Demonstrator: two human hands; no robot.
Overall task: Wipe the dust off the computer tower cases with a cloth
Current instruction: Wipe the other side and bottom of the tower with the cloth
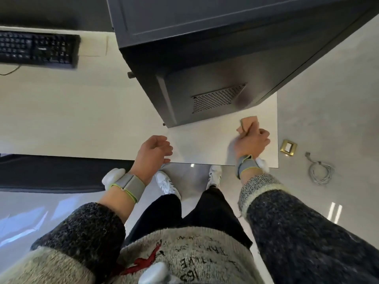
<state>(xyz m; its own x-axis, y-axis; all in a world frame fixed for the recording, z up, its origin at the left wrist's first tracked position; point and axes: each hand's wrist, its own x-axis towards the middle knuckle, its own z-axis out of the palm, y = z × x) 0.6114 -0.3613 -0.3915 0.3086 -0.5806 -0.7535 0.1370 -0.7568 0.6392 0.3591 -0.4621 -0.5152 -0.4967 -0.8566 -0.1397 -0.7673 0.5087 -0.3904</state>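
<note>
tower case [215, 48] dark grey | cloth [246, 124] peach | keyboard [37, 48] black | desk [71, 109] cream

Only writing I can spot is on the sweater [184, 261]: scrawly black handwriting-style lettering across the pale front, upside down from this angle. One bit looks like "LIVE", and just under it there are some digits, maybe "163", but I can't say for sure. The rest of the scribbles are too smeared to read. Keyboard [37, 48] key legends are just blur.
</note>
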